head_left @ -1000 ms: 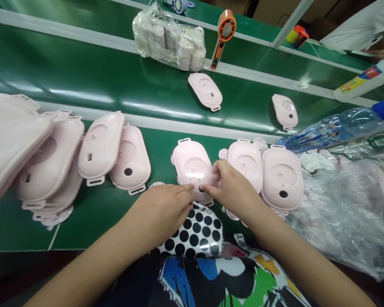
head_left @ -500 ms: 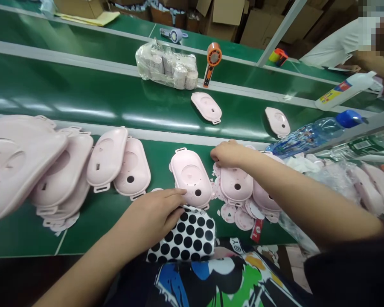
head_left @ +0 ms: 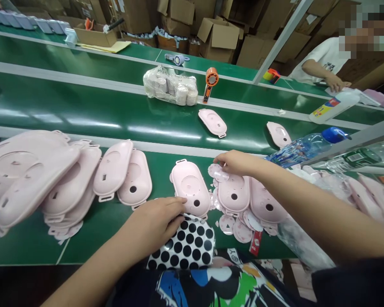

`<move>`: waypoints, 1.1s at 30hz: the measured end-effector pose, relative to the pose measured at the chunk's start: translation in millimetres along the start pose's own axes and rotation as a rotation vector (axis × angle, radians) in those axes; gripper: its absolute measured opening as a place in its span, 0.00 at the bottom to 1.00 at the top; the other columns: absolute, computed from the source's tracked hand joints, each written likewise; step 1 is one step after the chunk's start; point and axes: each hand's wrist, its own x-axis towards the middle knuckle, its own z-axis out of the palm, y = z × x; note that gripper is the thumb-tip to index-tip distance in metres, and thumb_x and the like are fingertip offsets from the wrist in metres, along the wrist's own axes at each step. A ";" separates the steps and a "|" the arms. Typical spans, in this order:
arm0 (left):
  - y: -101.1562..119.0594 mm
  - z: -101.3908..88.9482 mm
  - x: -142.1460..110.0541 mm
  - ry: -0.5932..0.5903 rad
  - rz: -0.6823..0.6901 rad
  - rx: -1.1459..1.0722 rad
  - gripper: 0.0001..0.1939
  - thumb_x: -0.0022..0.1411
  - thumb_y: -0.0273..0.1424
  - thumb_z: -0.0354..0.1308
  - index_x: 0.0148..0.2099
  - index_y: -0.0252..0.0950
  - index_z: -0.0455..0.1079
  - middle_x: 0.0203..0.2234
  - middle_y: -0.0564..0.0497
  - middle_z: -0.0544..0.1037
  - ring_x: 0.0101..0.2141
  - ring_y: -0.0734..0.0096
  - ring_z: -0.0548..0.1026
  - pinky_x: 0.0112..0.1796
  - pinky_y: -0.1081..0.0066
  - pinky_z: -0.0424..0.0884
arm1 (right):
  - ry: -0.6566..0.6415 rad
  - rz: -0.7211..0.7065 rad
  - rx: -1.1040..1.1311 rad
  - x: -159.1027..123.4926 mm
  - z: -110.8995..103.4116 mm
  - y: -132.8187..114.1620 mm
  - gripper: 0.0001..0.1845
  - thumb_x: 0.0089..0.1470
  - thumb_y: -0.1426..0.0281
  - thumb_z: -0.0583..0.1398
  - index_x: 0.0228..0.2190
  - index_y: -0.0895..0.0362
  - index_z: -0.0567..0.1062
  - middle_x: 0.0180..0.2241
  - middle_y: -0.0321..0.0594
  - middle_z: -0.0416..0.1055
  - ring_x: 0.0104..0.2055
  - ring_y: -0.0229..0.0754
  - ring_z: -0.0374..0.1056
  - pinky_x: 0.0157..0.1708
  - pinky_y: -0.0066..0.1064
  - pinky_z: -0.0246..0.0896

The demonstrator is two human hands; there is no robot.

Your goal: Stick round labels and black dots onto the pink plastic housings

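Boxes (head_left: 219, 36) stand behind the green table (head_left: 22, 247); whether left hand (head_left: 161, 217), by a dotted sheet (head_left: 187, 246), or right hand (head_left: 238, 163) pinches anything is unclear.

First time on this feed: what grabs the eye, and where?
First, probably the sheet of bold black dots at the near edge of the green worktop, beside the left hand. Next, the overlapping pile of pale pink shells at the picture's left. Then the bright orange handheld fan, upright at the back, just right of a plastic-wrapped bundle.
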 end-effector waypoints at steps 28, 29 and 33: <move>-1.1 18.9 23.2 -0.018 -0.079 0.258 0.13 0.66 0.26 0.48 0.41 0.34 0.75 0.64 0.46 0.64 0.40 0.56 0.80 0.37 0.58 0.76 | 0.541 -0.111 0.170 -15.8 86.8 -81.9 0.08 0.61 0.74 0.56 0.37 0.56 0.76 0.39 0.44 0.72 0.43 0.48 0.65 0.43 0.39 0.57; -0.8 18.5 23.3 -0.023 -0.080 0.257 0.13 0.66 0.26 0.48 0.42 0.34 0.75 0.64 0.47 0.65 0.40 0.56 0.80 0.37 0.58 0.76 | 0.554 -0.165 0.139 -17.3 87.0 -81.3 0.09 0.61 0.74 0.56 0.39 0.55 0.76 0.42 0.44 0.72 0.45 0.49 0.65 0.45 0.40 0.56; 1.8 15.4 21.3 -0.029 -0.074 0.237 0.13 0.66 0.26 0.47 0.42 0.35 0.75 0.57 0.47 0.73 0.39 0.57 0.79 0.36 0.58 0.77 | 0.444 -0.367 0.017 -18.0 78.6 -84.7 0.09 0.62 0.72 0.58 0.42 0.54 0.77 0.42 0.42 0.74 0.47 0.49 0.64 0.47 0.42 0.53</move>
